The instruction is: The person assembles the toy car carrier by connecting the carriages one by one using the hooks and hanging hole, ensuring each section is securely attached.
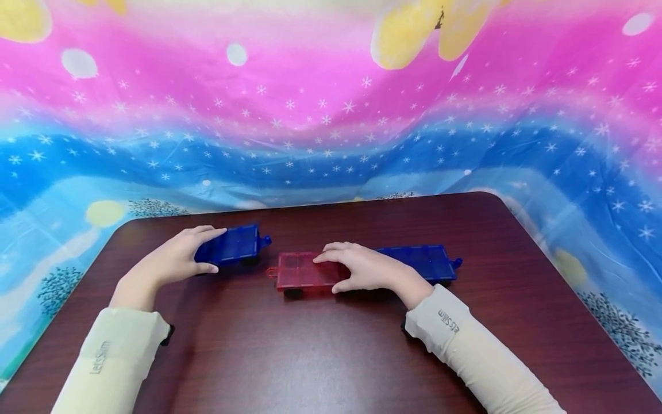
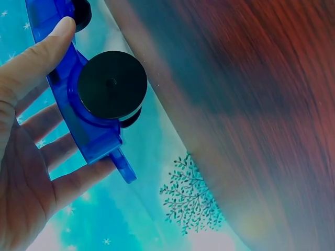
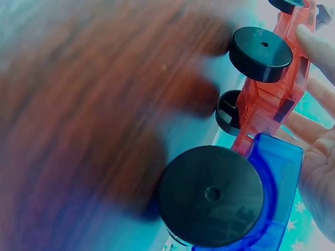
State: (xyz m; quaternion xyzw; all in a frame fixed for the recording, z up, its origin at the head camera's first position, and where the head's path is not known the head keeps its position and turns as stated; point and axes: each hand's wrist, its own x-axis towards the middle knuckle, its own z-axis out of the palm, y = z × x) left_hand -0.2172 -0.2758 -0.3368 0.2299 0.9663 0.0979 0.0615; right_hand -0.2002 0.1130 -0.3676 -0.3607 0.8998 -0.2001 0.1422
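My left hand (image 1: 173, 256) grips a translucent blue toy train car (image 1: 235, 244) by its sides, thumb near and fingers across the far edge. In the left wrist view the car's black wheel (image 2: 112, 85) and blue end tab (image 2: 123, 166) show. With my right hand (image 1: 369, 267) I hold a translucent red toy train car (image 1: 296, 273) between thumb and fingers. A second blue car (image 1: 424, 261) stands right behind the red one. Their ends meet in the right wrist view, though the joint itself is partly hidden. The red loop (image 1: 272, 272) is apart from the left car's blue hook (image 1: 266, 241).
All the cars stand on a dark brown wooden table (image 1: 248, 351) with rounded far corners. A pink and blue snowflake-patterned cloth (image 1: 320, 132) hangs close behind the table and along its sides. The second blue car's hook (image 1: 456, 263) points right.
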